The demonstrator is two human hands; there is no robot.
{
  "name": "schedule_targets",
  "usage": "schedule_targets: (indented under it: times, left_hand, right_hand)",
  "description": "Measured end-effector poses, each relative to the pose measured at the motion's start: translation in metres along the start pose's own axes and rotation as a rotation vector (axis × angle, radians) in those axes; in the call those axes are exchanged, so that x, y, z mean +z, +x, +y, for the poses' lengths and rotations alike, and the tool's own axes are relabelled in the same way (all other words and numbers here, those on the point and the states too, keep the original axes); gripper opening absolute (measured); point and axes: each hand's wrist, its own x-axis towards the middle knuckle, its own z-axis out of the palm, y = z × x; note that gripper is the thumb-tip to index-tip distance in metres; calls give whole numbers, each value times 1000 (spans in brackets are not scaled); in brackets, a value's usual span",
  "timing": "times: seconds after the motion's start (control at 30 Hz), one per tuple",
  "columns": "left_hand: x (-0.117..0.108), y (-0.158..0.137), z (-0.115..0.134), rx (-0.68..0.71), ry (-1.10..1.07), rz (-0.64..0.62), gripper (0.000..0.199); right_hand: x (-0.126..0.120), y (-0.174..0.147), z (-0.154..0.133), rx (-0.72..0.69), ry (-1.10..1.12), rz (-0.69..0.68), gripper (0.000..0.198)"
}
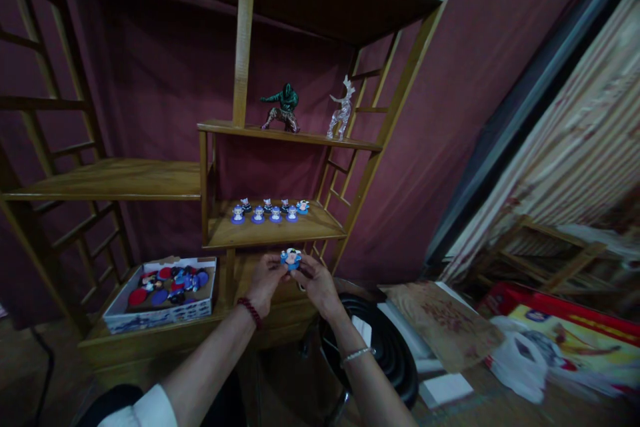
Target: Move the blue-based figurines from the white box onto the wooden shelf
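A small blue-and-white figurine (291, 258) is pinched between my left hand (269, 278) and my right hand (316, 281), in front of the lower wooden shelf (273, 233). Both hands have their fingers closed on its sides. On that shelf stand several little figurines: a front row on purple-blue round bases, such as one white figurine (258, 214), and dark ones behind. At the right end of the back row is a blue-and-white figurine (303, 207) resembling the held one. A white cardboard box (160, 315) at the lower left holds more figurines and red and blue discs.
On the shelf above stand a dark green crouching figure (284, 107) and a clear deer statuette (342, 110). A black round stool (395, 347) is under my right forearm. Flattened cardboard (445, 323), a white plastic bag (523, 360) and a red-yellow box (575, 337) lie at the right.
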Motion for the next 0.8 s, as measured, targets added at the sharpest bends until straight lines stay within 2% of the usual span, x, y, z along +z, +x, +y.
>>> schedule_targets:
  times: [0.4,0.8]
  left_hand:
    - [25,10,-7,-38,-3,3,22]
    - [38,18,-16,-62,78,-14,19]
  right_hand:
    - [-24,10,13,-51,-14,3,31]
    - [-36,14,15,-16,-67,38,31]
